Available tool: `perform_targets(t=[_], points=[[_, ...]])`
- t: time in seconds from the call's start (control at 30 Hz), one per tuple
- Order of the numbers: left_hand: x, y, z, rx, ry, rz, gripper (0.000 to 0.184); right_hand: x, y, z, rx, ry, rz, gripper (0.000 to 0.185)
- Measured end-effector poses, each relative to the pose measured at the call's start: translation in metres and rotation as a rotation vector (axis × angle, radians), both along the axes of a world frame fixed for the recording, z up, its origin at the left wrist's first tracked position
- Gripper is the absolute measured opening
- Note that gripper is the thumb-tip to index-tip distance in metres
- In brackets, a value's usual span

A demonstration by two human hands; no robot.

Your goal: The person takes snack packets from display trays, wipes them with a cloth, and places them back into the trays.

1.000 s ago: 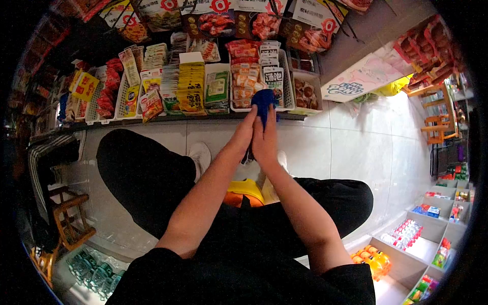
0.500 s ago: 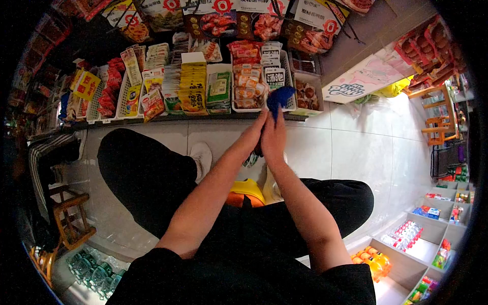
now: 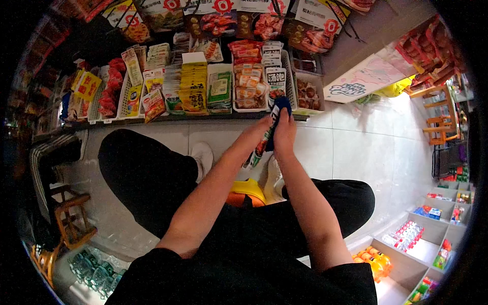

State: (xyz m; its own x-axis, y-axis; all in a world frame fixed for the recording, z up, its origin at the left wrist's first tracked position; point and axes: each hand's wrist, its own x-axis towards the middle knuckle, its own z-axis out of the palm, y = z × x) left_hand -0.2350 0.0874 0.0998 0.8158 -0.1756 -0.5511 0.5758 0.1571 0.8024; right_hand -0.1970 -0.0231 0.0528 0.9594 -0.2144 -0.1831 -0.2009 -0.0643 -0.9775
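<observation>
Two hands at work: one packet, one cloth, held before the shelf edge [image 3: 223,116].
Your left hand [image 3: 257,135] grips one slim, glossy printed packet [image 3: 264,142], tilted between your palms above the tiled floor [image 3: 356,147]; your right hand [image 3: 285,133] is closed on one soft, dark-blue cloth [image 3: 282,104] against the packet. Just beyond stands one white plastic basket [image 3: 290,86] with perforated walls, its plastic-wrapped packs too crowded to count. Below your hands, one smooth, rounded yellow-and-orange object [image 3: 250,190] sits between two white shoes [image 3: 203,158], the right partly hidden.
</observation>
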Motion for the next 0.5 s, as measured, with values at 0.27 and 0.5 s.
perform_targets(t=[0.27,0.5], points=[[0.024,0.017,-0.039,-0.422,0.043,0.431,0.053,-0.067,0.032,0.03,-0.481,-0.333,0.456,0.056],[0.016,0.013,-0.051,-0.617,-0.07,0.534,0.042,-0.064,0.037,0.02,-0.351,-0.248,0.442,0.057]])
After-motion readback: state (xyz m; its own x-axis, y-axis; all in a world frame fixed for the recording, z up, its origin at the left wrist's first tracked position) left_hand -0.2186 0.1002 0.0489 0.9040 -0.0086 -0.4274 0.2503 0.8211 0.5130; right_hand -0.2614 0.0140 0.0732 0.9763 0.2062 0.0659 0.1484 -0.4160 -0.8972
